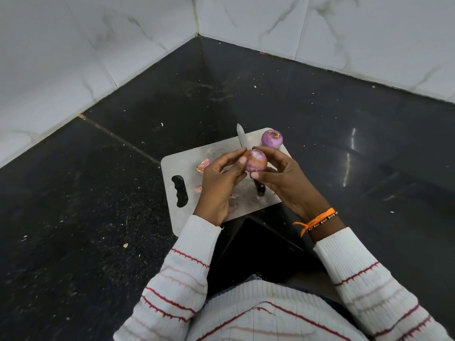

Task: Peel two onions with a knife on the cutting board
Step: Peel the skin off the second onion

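Note:
Above the steel cutting board [177,163], both my hands hold a reddish onion [256,161] with its top cut off and brown skin still on it. My left hand [221,185] pinches its left side with thumb and fingers. My right hand [283,180] grips it from the right and below. A peeled purple onion [272,139] sits at the board's far right corner. The knife lies on the board under my hands, its blade [241,137] pointing away and its black handle [260,189] showing between my hands.
Several pink skin scraps [203,165] lie on the board's left part. The board rests on a black speckled stone counter [98,193] in a corner of white marbled wall tiles [123,45]. The counter's edge drops off just below the board.

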`<state>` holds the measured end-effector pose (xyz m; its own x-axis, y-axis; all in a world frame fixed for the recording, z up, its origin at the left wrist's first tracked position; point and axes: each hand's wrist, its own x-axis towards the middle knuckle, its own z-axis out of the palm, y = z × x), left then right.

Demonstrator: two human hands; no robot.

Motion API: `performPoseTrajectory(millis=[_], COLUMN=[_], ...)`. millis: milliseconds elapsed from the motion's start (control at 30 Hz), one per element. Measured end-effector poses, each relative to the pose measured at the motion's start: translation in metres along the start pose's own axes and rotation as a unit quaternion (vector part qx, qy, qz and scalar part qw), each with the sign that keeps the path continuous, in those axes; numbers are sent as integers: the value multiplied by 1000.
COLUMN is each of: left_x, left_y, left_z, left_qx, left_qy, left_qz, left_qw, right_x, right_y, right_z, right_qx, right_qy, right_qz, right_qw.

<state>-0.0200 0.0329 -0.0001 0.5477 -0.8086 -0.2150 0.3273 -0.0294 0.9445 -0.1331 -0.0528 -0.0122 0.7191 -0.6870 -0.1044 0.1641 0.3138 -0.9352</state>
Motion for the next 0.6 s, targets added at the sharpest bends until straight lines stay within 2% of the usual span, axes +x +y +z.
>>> performPoseTrajectory(millis=[100, 300, 600], left_x=[-1, -4, -3], left_y=[1, 7, 3], left_z=[0, 1, 6], left_qx=[10, 70, 50], left_qy=[26, 4, 49], left_qz=[-10, 5, 20], left_qw=[1000, 998, 997], right_x=[1, 5, 5], right_y=[3, 7, 12], right_z=[1, 0, -8], right_qx=[-24, -68, -66], right_qy=[6, -12, -23], right_qz=[1, -9, 6], right_qw=[1000, 998, 998])
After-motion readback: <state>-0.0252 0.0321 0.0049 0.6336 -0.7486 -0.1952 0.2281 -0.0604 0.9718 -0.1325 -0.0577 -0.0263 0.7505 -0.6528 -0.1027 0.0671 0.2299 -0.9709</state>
